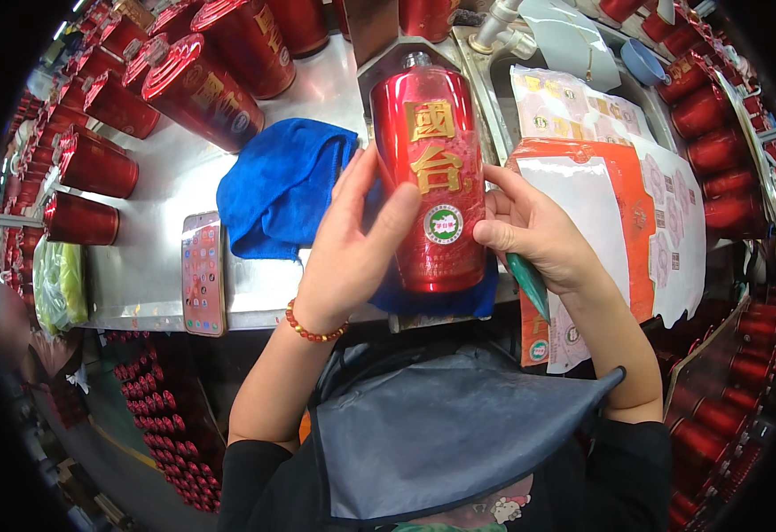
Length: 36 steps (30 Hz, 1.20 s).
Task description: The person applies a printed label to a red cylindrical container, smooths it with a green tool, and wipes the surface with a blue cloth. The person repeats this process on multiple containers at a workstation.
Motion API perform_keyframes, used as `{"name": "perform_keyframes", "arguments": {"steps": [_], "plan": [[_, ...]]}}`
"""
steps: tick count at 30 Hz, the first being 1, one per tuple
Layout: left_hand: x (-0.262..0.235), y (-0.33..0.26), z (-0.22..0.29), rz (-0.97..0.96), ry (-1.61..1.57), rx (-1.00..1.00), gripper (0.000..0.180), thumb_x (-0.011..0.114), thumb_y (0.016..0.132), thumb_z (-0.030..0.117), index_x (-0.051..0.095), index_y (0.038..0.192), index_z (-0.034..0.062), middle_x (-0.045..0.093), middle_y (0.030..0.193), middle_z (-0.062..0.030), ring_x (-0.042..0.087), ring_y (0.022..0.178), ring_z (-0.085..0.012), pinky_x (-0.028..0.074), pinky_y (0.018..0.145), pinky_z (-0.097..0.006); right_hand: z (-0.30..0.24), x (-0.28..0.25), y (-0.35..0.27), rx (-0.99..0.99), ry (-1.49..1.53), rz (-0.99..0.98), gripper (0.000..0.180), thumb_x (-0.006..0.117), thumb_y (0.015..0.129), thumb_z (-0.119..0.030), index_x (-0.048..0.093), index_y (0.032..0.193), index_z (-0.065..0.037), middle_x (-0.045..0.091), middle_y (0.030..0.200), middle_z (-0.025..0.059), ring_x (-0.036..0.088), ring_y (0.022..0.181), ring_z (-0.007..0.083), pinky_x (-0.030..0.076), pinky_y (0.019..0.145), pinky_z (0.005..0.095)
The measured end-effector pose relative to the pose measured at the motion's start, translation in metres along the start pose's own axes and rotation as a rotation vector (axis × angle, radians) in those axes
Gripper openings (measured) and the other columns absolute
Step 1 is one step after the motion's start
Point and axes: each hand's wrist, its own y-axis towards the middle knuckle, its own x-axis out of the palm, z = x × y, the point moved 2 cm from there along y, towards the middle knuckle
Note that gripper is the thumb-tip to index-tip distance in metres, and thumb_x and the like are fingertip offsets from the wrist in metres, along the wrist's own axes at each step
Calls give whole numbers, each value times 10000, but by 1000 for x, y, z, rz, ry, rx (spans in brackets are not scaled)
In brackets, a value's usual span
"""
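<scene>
A glossy red bottle point(432, 239) with gold characters and a round green-and-white sticker is in front of me, between my hands. My left hand point(352, 239) grips its left side, with the thumb across the front and the fingers along the edge. On the other side, my right hand point(539, 230) has its fingertips against the bottle's right edge. A green pointed tool point(528, 285), perhaps a scraper, is tucked in that hand and sticks out below the palm. Part of a blue cloth point(441, 300) shows under the bottle's base.
A crumpled blue cloth point(290, 182) and a phone point(203, 275) lie left on the metal table point(148, 266). Several red bottles point(202, 97) stand behind them. Sticker sheets point(583, 111) and an orange sheet point(632, 222) lie right, near a tap point(499, 27) and blue bowl point(642, 62).
</scene>
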Motion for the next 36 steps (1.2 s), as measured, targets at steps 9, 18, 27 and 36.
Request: {"name": "perform_keyframes", "arguments": {"steps": [9,18,27,36], "plan": [[-3,-3,-6,-22,78,-1,807,713,982,398,368,1565,-41,367,1600,-276,226,1565,-357,191,1260,-439,11,-6,3,-65,-3,-21,808,858,858,-129,424,1516,48,559,878,-21,578,847,65,475,798,210],[-5,-4,-12,-65,-59,-14,713,653,1035,351,372,1567,-32,331,1631,-227,226,1566,-306,189,1261,-419,4,-8,2,-13,-35,-28,771,810,924,-239,420,1527,41,696,1057,45,636,962,86,505,867,232],[-6,-7,-14,-95,-58,5,741,720,992,263,360,1574,-22,367,1596,-180,321,1511,-268,234,1246,-391,5,-5,1,-40,0,-24,724,800,931,-215,448,1507,48,721,1104,74,665,1009,108,519,933,256],[0,-9,-5,-100,-130,-10,770,748,964,166,332,1582,-28,438,1532,-126,419,1431,-207,307,1206,-362,4,-4,3,-58,21,-52,715,779,950,-214,435,1508,69,720,1120,73,663,1023,104,517,920,251]]}}
